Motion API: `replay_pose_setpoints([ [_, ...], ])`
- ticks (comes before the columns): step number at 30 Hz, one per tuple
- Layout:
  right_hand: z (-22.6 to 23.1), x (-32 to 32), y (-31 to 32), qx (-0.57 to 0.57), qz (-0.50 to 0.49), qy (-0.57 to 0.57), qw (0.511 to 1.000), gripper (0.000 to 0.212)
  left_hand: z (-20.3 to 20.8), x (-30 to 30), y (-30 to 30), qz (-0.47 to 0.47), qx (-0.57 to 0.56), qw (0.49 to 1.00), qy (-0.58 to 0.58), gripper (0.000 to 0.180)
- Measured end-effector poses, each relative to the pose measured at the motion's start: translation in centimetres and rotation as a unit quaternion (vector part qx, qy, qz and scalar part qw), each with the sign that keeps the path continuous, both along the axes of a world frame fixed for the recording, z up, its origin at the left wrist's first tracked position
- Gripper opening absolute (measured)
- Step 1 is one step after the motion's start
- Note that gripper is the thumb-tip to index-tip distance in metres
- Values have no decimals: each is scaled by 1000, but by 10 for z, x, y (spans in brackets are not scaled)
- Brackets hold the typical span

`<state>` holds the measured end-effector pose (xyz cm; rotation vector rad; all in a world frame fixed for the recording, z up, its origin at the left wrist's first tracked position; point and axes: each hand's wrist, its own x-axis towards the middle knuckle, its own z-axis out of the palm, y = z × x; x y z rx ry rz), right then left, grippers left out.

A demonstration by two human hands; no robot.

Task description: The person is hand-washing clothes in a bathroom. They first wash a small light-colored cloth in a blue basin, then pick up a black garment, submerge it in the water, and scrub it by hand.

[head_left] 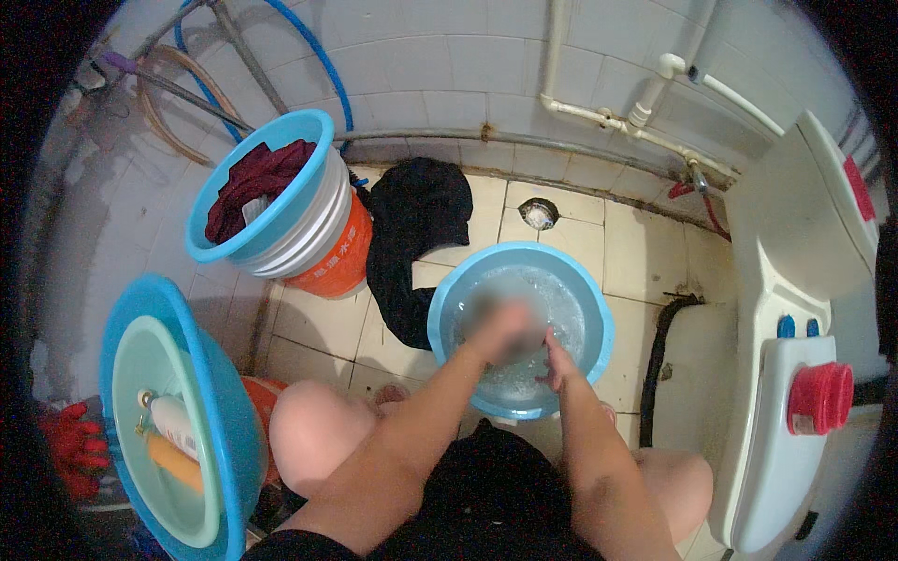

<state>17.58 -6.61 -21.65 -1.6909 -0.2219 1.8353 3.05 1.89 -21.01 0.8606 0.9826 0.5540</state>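
Observation:
A light-blue plastic basin (606, 346) of cloudy, sudsy water (571, 309) sits on the tiled floor between my knees. Both my forearms reach into it. My left hand (505, 329) is over the middle of the water; a grey blur covers its fingers, so whether it holds anything is hidden. Close beside it, at the basin's near right, is my right hand (558, 361), its thumb and fingers apart and nothing visible in them. Just left of the basin, a black garment (412, 224) lies bunched on the floor, one end touching the basin's side.
A white-and-orange bucket (341, 252) carries a blue basin (323, 131) with dark red cloth (257, 182). Nearer left, a large blue tub (245, 449) holds a pale green basin (122, 374) with bottles. A floor drain (539, 214) lies beyond; a white toilet (762, 309) stands right.

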Motion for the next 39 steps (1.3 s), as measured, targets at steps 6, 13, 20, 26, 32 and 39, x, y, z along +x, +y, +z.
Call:
replay_pose_setpoints([
  [6, 13, 16, 4, 103, -19, 181, 978, 80, 106, -5, -6, -23, 6, 989, -149, 19],
  [13, 31, -1, 14, 169, -165, 128, 963, 50, 114, -17, -10, -47, 265, 951, 153, 35],
  [20, 96, -53, 18, 356, 15, -242, 902, 24, 68, -22, -3, 30, 3, 1000, 9, 62],
  [26, 124, -82, 7, 539, 76, -388, 744, 16, 75, -29, 7, -47, -66, 986, -144, 54],
  [32, 130, -85, 16, 556, -45, -406, 724, 14, 81, -14, 0, -33, 132, 986, -93, 47],
  [39, 109, -76, 31, 352, -119, -278, 886, 22, 65, -7, 2, 89, -25, 994, 65, 54],
])
